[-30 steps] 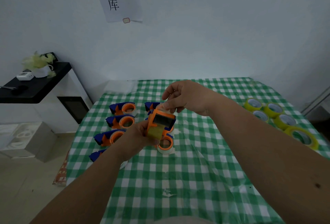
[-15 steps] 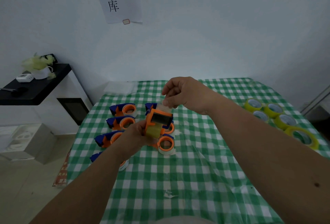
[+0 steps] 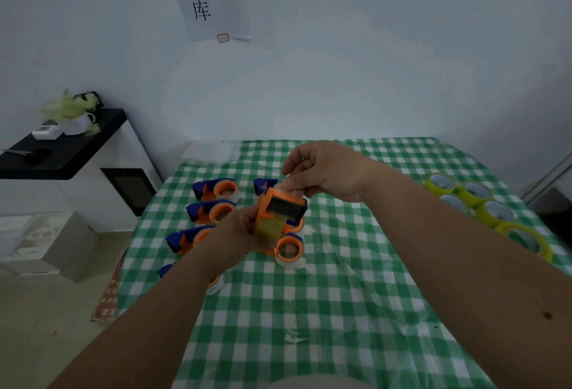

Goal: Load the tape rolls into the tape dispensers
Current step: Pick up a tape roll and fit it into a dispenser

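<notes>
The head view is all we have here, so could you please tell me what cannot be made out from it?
- Tape end under the right hand: its fingers cover it.
- Held dispenser: the left hand hides its near side.
- Nearest dispenser on the table: mostly behind the left forearm.
- Yellow rolls: small and blurred near the right edge; the right forearm covers the nearest one's lower edge.

Both forearms reach in from six o'clock and meet at mid-frame; the left hand [image 3: 238, 230] has its fingers curled round an orange dispenser [image 3: 278, 212] (held clear of the table); the right hand [image 3: 328, 171], at one o'clock from it, pinches at the dispenser's top edge with thumb and forefinger.
</notes>
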